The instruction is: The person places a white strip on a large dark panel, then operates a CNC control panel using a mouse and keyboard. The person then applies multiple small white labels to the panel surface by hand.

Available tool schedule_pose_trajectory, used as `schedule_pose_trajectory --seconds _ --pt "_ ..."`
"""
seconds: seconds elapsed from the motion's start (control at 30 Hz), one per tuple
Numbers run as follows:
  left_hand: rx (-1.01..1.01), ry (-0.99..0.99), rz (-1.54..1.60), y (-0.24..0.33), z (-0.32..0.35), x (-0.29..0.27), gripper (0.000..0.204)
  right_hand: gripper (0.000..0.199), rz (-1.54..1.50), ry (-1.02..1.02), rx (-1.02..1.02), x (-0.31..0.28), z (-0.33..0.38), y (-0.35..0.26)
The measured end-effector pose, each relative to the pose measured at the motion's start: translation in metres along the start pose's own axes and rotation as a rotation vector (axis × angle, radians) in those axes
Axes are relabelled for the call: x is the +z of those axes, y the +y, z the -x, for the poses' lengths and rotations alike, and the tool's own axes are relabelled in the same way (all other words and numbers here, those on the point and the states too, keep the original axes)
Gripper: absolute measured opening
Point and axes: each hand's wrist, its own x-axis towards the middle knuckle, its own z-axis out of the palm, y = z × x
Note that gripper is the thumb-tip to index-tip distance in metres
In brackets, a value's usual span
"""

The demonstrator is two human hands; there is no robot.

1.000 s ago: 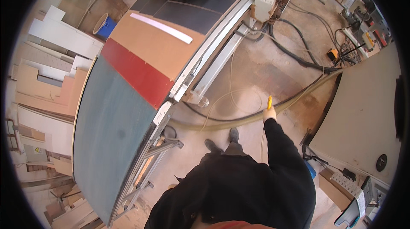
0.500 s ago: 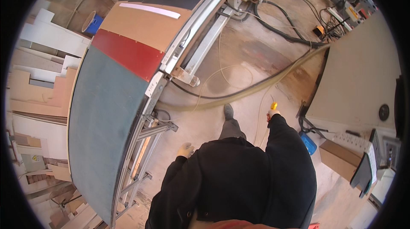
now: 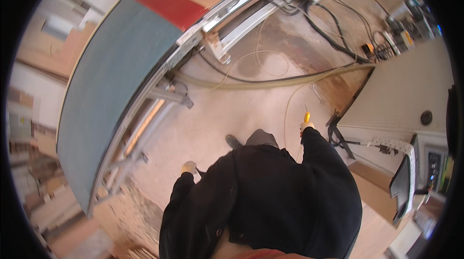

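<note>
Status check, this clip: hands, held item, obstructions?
Right hand gripping yellow-handled tool, held out front-right. Left hand out at left, grip unclear. Hose lying across floor ahead.

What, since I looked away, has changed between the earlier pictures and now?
The left hand has swung forward into clear view; whether it holds anything is unclear. The view has shifted, so the table sits higher in the picture. The right hand still grips the yellow-handled tool.

No readable text, labels, brands, numbers or signs on anything in view
</note>
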Motion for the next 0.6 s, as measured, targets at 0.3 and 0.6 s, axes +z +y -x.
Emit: schedule_pose_trajectory --seconds 0.3,0.6 --pt "-0.095 0.065 -0.389 -0.057 0.132 0.215 0.035 0.015 0.628 -0.520 -0.055 -0.033 -0.066 0.064" --pt "-0.027 0.277 0.175 -0.073 0.185 0.277 0.038 0.021 0.976 -0.678 -0.080 -0.007 -0.035 0.089"
